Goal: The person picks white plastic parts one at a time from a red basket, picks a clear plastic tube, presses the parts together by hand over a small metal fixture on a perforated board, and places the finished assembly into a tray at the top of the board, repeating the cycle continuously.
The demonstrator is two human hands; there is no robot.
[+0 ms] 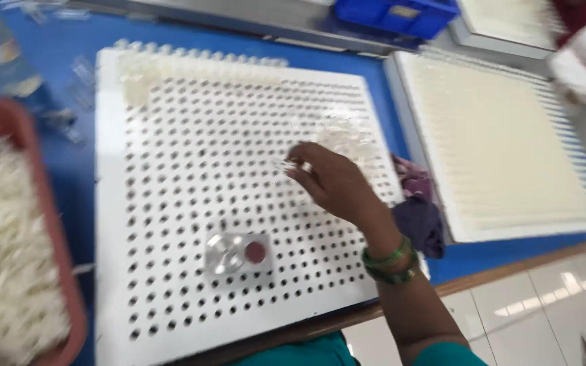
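My right hand (330, 181), with green bangles on the wrist, reaches over a white perforated board (171, 203) from the lower right. Its fingertips pinch a small clear plastic piece (285, 163) just above the holes near the board's middle. A blurred cluster of more clear pieces (344, 137) shows behind the hand. The board's top rows (191, 64) hold clear pieces standing in the holes; the other holes are bare. My left hand is out of view.
A small metal block with a dark red dot (237, 254) lies on the board. A reddish tray of whitish pieces (8, 257) is at the left, a filled board (503, 142) at the right, a purple cloth (418, 217) between the boards. A co-worker's white-gloved hand (584, 61) is top right.
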